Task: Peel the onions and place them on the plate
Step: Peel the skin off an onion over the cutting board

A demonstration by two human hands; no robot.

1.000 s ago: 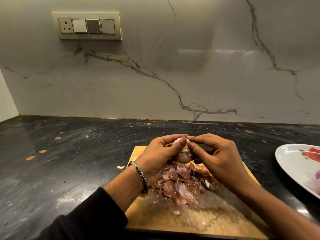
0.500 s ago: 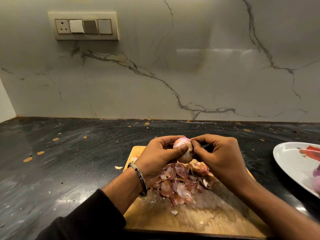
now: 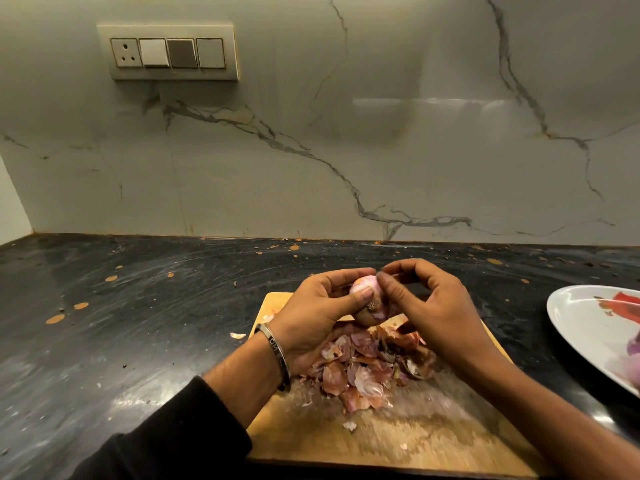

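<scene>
Fingers (image 3: 358, 299) of the left hand (image 3: 318, 317) curl round an onion (image 3: 367, 301), thumb pressed on its near side, holding it in the air just above the board (image 3: 398, 441). The right hand (image 3: 429, 306), at 3 o'clock from the onion, has its thumb and forefinger bent together against the onion's top; whether they pinch a strip of skin I cannot tell.

The onion's upper half shows pale pink flesh, while its lower part looks brown and dry, so I judge this one partly peeled, with some skin left to strip.

A heap of peels (image 3: 363, 372) lies on the board at 6 o'clock from the hands, which suggests several onions are already done. How many remain unpeeled cannot be seen; no whole onions show on the counter (image 3: 138, 323).

The plate (image 3: 581, 327), white with a red mark, sits at 3 o'clock, well apart from the hands and partly cut off by the frame edge. Something pale purple (image 3: 633, 355) lies at its right edge, probably peeled onions, though too little shows to be sure. The onion in hand has yet to go there.
</scene>
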